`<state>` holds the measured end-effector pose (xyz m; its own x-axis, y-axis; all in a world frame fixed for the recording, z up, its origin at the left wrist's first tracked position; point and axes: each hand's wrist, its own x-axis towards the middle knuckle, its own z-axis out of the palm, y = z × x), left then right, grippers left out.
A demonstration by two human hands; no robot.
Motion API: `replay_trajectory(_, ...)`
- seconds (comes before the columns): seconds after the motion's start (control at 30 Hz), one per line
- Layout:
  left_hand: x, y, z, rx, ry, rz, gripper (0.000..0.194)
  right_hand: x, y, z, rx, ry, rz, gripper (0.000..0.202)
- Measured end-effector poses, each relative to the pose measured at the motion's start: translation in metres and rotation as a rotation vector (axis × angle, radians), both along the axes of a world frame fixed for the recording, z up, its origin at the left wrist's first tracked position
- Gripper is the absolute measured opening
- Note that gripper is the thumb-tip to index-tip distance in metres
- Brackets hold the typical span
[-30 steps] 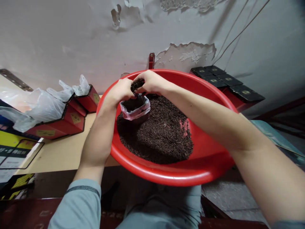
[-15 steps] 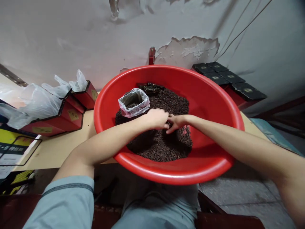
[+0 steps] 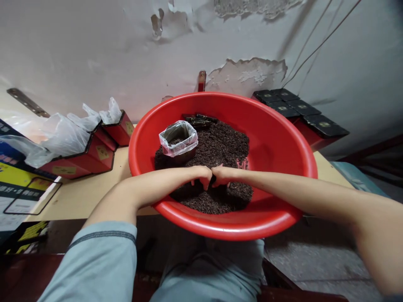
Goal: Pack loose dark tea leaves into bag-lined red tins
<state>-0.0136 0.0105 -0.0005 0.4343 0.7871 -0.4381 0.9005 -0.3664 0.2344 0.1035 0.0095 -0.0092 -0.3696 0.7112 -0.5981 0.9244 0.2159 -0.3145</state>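
Observation:
Dark, dry loose tea leaves lie heaped in a big red plastic basin. My left hand is low over the middle of the heap, its fingers curled down. Against it, almost knuckle to knuckle, my right hand is closed too. The undersides of both hands are hidden, so I cannot see what the fingers hold. Left of the hands, a tin lined with a clear plastic bag stands in the leaves, its mouth open and some leaves inside. Several flat dark lids lie behind it.
Red tins with plastic bags sticking out stand on the wooden table at left, beside a printed carton. At right are red tins with black lids. A peeling wall rises behind the basin.
Both hands have drawn nearer to me across the leaves and come together. The right hand's spread fingers have curled in. My view has shifted slightly.

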Motion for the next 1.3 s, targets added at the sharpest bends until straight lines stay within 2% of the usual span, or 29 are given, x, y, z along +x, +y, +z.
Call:
replay_trajectory(0.07,-0.002,0.001,0.007,-0.122,0.13,0.004,0.013,0.0,0.005,0.004,0.006,0.045,-0.006,0.018)
replay_trajectory(0.1,-0.002,0.001,0.012,-0.171,0.215,-0.004,0.013,0.0,0.008,0.007,0.012,0.075,-0.014,0.012)
replay_trajectory(0.17,-0.001,0.002,0.026,-0.138,0.266,-0.008,0.022,0.002,0.014,0.016,0.021,0.144,-0.039,0.009)
replay_trajectory(0.27,0.0,0.005,0.055,0.037,0.182,-0.023,0.03,0.011,0.024,0.038,0.055,0.215,-0.079,0.005)
replay_trajectory(0.4,-0.008,0.011,0.107,0.199,0.036,-0.048,0.038,0.029,0.037,0.085,0.209,0.323,-0.097,0.021)
replay_trajectory(0.5,-0.027,0.017,0.142,0.344,-0.126,-0.011,0.04,0.028,0.046,0.119,0.413,0.434,-0.059,0.024)
replay_trajectory(0.6,-0.057,0.025,0.162,0.413,-0.243,0.097,0.042,0.006,0.058,0.141,0.482,0.597,-0.098,0.016)
replay_trajectory(0.7,-0.087,0.033,0.169,0.386,-0.305,0.251,0.046,-0.029,0.073,0.146,0.415,0.769,-0.144,0.018)
replay_trajectory(0.8,-0.106,0.037,0.17,0.367,-0.315,0.383,0.045,-0.06,0.09,0.143,0.384,0.843,-0.149,0.02)
replay_trajectory(0.97,-0.116,0.042,0.166,0.379,-0.332,0.436,0.046,-0.081,0.101,0.138,0.355,0.862,-0.164,0.022)
replay_trajectory(1.07,-0.119,0.049,0.158,0.334,-0.283,0.425,0.055,-0.075,0.095,0.138,0.359,0.862,-0.174,0.021)
replay_trajectory(1.17,-0.112,0.047,0.154,0.499,-0.155,0.333,0.057,-0.054,0.088,0.129,0.428,0.851,-0.203,0.024)
replay_trajectory(1.23,-0.098,0.038,0.154,0.624,-0.091,0.283,0.051,-0.034,0.086,0.112,0.522,0.77,-0.206,0.031)
replay_trajectory(1.3,-0.077,0.026,0.154,0.636,-0.076,0.184,0.042,-0.011,0.082,0.084,0.585,0.601,-0.157,0.038)
